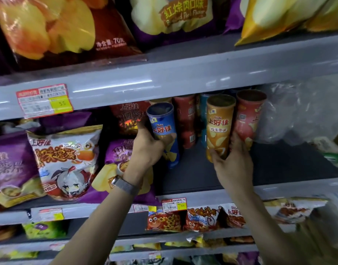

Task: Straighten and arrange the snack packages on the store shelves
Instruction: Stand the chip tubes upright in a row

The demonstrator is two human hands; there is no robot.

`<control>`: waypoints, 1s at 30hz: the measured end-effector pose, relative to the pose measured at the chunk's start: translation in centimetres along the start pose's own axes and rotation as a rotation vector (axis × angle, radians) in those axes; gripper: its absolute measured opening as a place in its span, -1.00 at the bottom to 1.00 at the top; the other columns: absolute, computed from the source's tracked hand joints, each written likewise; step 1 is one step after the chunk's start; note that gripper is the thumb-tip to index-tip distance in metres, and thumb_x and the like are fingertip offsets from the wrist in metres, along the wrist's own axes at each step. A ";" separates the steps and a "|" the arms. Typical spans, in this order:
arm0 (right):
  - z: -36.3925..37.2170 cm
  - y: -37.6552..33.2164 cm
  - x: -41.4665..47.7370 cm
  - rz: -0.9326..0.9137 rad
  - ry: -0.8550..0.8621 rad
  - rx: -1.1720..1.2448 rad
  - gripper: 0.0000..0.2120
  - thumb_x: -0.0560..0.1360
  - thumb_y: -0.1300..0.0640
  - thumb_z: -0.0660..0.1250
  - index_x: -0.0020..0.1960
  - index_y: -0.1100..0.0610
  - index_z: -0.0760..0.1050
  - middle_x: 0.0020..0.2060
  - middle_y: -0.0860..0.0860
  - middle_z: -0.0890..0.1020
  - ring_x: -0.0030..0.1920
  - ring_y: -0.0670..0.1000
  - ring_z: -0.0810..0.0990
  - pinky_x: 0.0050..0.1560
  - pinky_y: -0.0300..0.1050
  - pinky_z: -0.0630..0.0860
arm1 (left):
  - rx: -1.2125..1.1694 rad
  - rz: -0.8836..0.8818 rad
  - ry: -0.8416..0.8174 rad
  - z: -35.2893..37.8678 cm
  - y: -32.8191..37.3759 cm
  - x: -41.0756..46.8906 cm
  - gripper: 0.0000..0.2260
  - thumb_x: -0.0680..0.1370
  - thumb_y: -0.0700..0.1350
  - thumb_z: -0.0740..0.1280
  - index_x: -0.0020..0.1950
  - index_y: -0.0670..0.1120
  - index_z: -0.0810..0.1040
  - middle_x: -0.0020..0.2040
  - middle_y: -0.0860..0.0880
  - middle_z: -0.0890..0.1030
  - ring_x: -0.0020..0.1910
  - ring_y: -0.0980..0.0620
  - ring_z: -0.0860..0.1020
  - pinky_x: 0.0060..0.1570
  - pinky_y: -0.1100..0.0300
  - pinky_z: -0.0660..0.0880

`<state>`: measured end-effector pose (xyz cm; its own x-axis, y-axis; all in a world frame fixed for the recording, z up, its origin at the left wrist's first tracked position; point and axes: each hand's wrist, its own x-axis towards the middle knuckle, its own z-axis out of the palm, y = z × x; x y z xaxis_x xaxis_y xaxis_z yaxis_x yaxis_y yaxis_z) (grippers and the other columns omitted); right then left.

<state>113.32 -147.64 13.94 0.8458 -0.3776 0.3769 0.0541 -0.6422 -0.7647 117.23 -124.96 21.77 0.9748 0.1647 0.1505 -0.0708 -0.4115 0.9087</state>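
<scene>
My blue canister [163, 127] leans top-left at the front of the middle shelf [202, 175], with my left hand [147, 148] curled round its middle. To its right the orange canister [218, 127] stands nearly upright, my right hand [233, 165] gripping its base. The fingers may also touch the red canister [248, 119] just beside it, but blur hides that. I'd tip the blue one upright, label forward, then slide both level with the row of canisters [185, 119] behind, clear of the purple bag [116, 152].

We note the left hand [147, 148] gripping a tilted blue canister [162, 123]; the right hand [232, 163] holds an orange canister [219, 123].
</scene>
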 end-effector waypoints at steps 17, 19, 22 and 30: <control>4.4 -3.5 -0.5 0.012 -0.237 0.200 -0.27 0.32 -0.29 0.52 0.38 -0.14 0.32 0.20 -0.09 0.63 0.12 -0.01 0.65 0.09 0.12 0.64 | -0.235 0.091 -0.008 -8.5 2.8 -8.5 -0.62 0.49 -0.07 0.46 0.28 -0.16 0.58 0.11 -0.05 0.76 0.10 -0.01 0.74 0.02 0.17 0.66; 5.5 -4.7 -0.8 -0.001 -0.254 0.201 -0.29 0.34 -0.22 0.58 0.35 -0.12 0.31 0.20 -0.07 0.62 0.11 0.02 0.65 0.07 0.11 0.62 | -0.276 0.091 -0.007 -8.8 2.4 -9.1 -0.65 0.51 -0.13 0.45 0.28 -0.18 0.58 0.13 -0.06 0.76 0.11 0.00 0.73 0.00 0.26 0.63; 7.0 -6.0 -1.1 -0.033 -0.282 0.220 -0.28 0.33 -0.21 0.61 0.34 -0.10 0.32 0.21 -0.05 0.61 0.11 0.06 0.64 0.05 0.12 0.60 | -0.309 0.067 0.011 -8.9 1.8 -9.9 -0.71 0.54 -0.20 0.44 0.25 -0.20 0.59 0.08 -0.06 0.77 0.08 0.02 0.74 -0.07 0.34 0.61; 8.7 -7.0 -0.8 -0.057 -0.318 0.214 -0.24 0.30 -0.31 0.58 0.34 -0.12 0.30 0.24 -0.05 0.60 0.13 0.08 0.65 0.05 0.13 0.61 | -0.320 0.052 0.021 -9.1 1.6 -11.1 -0.69 0.51 -0.16 0.45 0.24 -0.15 0.59 0.08 -0.02 0.77 0.07 0.06 0.74 -0.10 0.36 0.61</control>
<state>116.88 -137.06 14.46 0.9588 -0.0978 0.2665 0.1868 -0.4898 -0.8516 104.42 -119.29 25.07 0.9638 0.1701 0.2052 -0.1870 -0.1172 0.9753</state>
